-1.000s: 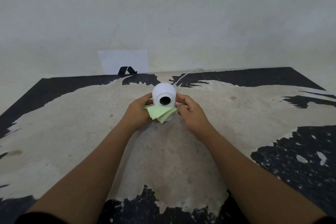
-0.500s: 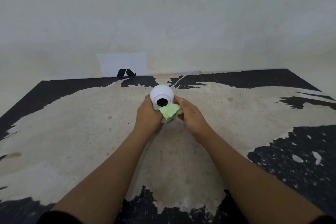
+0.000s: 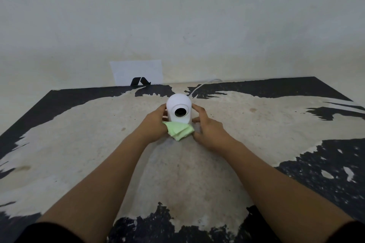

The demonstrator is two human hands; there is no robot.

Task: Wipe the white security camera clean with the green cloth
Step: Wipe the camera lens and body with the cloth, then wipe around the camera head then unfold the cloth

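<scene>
The white security camera [image 3: 178, 102] stands upright on the worn table [image 3: 79, 140], its dark round lens facing me. My left hand [image 3: 153, 125] presses against the camera's left side and pinches the folded green cloth [image 3: 180, 130], which fans out low in front of the camera's base. My right hand [image 3: 207, 127] cups the camera's right side, with its index finger high on the body and its thumb at the base; its lower fingers touch the cloth's right corner. The base is mostly hidden behind the cloth and my fingers.
A thin white cable [image 3: 199, 86] runs from behind the camera to the wall. A white paper with a black logo [image 3: 137, 73] leans against the wall at the table's far edge. The tabletop is beige with peeling black patches.
The cloth has slid from just under the lens, near my right hand, down to the base in front, held from the left. The camera, tilted half a second ago, stands straight again.
</scene>
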